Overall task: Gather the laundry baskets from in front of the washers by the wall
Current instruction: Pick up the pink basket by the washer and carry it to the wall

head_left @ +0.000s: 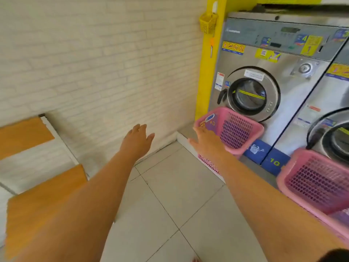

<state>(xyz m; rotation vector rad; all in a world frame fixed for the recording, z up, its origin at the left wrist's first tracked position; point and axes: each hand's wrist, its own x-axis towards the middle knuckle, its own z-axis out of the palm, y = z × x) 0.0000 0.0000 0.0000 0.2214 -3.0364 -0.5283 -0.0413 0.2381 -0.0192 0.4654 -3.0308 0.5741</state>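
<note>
Baskets before washers, tiled floor, seemingly bare

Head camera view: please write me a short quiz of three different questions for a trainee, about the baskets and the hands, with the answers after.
1. True or false: the right hand already grips the far pink basket.
2. Multiple choice: what colour is the small basket hanging on the yellow post? A) pink B) yellow C) blue
3. Fill in: the near pink basket stands in front of a second ____.

Key
1. False: the hand is open, fingers spread, at the basket's near rim; no closed grip shows. The left hand is open too, over the floor.
2. B
3. washer
</note>
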